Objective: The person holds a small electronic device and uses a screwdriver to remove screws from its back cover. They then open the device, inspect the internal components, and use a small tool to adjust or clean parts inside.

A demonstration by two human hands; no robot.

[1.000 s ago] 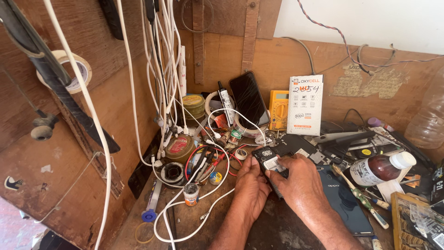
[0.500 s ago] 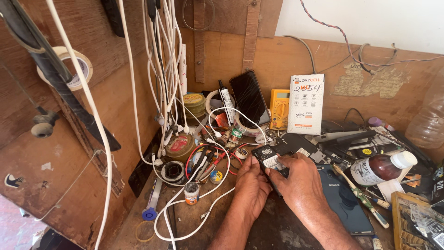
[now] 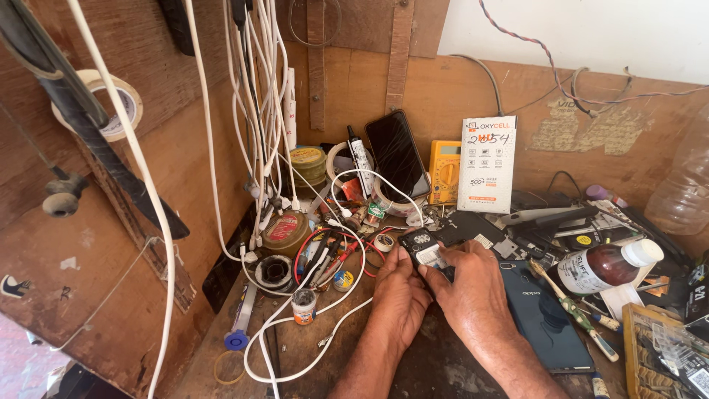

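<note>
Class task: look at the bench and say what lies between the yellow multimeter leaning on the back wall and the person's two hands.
In the head view, an opened dark phone body lies between the yellow multimeter and the left hand and right hand, which hold a small dark part.

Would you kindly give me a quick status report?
Left hand and right hand both grip small black phone part. White cables lie left, dark phone right.

White cables (image 3: 255, 111) over brown wood wall (image 3: 111, 244); yellow multimeter (image 3: 444, 171), black phone (image 3: 396, 154) (cracked lines on screen). Dark blue phone back (image 3: 543, 314), brown bottle (image 3: 602, 267) with white cap, red-blue twisted wire (image 3: 532, 52).
</note>
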